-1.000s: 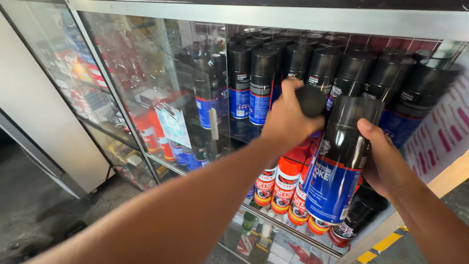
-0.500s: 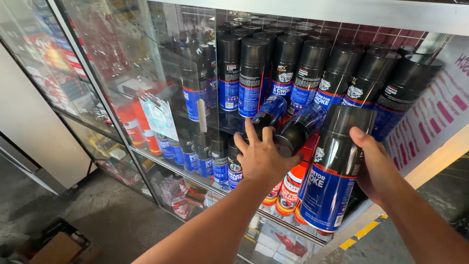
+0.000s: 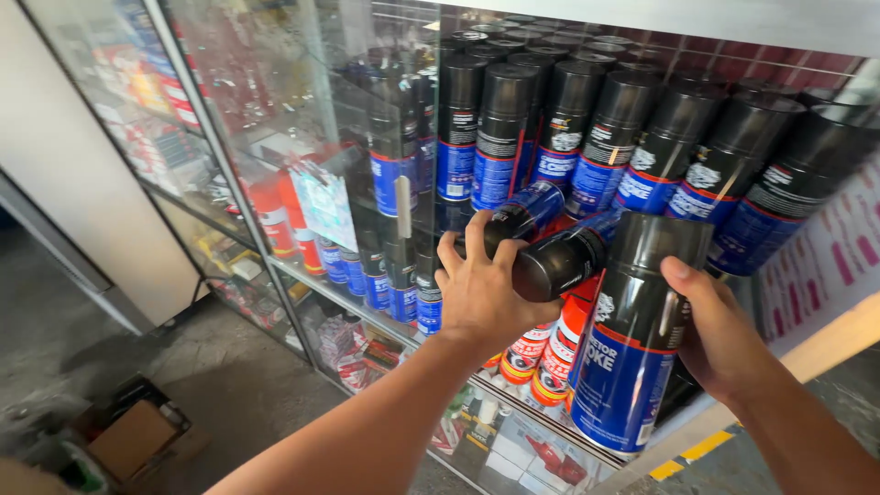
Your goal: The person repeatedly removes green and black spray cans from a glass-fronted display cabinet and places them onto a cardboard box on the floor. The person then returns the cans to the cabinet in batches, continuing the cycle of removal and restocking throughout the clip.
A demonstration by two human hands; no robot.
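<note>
My left hand [image 3: 477, 293] grips two black-capped blue spray cans [image 3: 541, 243] lying on their sides, caps toward me, just in front of the glass shelf [image 3: 348, 298]. My right hand [image 3: 720, 339] holds a tall upright spray can [image 3: 632, 339] with a black cap and blue body at the cabinet's front right. Behind them a dense row of matching upright cans [image 3: 587, 147] fills the upper shelf.
Red-and-white cans [image 3: 541, 353] stand on the shelf below, smaller blue cans [image 3: 385, 284] to their left. A glass door panel [image 3: 275, 156] covers the cabinet's left part. A cardboard box [image 3: 128, 440] lies on the concrete floor at lower left.
My left hand has drawn back from the upper row toward me, bringing two cans out on their sides. The right hand keeps holding the upright can. The view moved closer.
</note>
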